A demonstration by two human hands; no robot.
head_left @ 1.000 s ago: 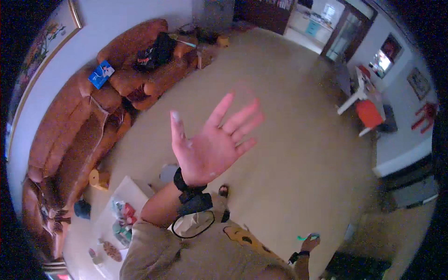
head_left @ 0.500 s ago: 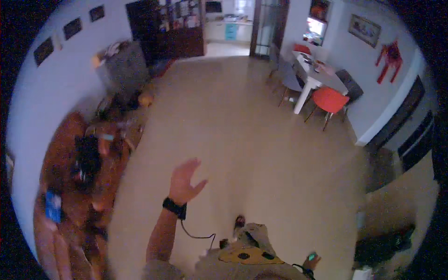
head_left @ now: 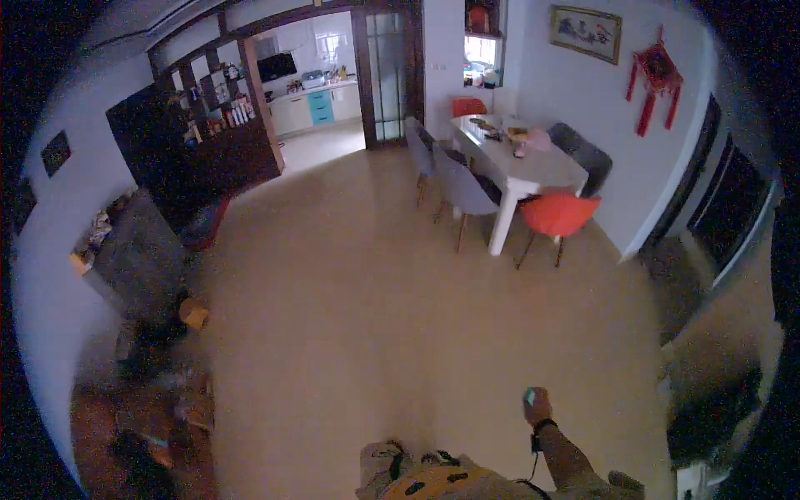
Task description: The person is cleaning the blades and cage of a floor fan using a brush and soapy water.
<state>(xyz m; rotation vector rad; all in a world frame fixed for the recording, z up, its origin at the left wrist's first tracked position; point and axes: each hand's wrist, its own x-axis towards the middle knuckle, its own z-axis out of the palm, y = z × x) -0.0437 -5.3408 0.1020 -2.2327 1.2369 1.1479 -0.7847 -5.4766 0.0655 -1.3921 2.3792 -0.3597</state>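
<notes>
My right hand point(head_left: 540, 408) hangs low over the tiled floor, right of the middle, at the end of my outstretched arm. Its fingers are closed around a small teal object point(head_left: 531, 395); most of that object is hidden, so its kind cannot be made out. A black band with a thin cable circles the right wrist. My left hand is out of the picture. Nothing else is within reach of the right hand; the floor point(head_left: 400, 333) lies below it.
Ahead to the right stands a white dining table point(head_left: 542, 171) with grey chairs and an orange chair point(head_left: 560, 214). A grey cabinet point(head_left: 137, 250) and blurred wooden furniture point(head_left: 100, 425) line the left. Beyond a dark shelf unit point(head_left: 217, 146) opens a lit kitchen point(head_left: 317, 108).
The room has shifted in view, with the dining table and kitchen now nearer. My left hand has left the picture. My right hand has swung forward and up, still holding the teal object.
</notes>
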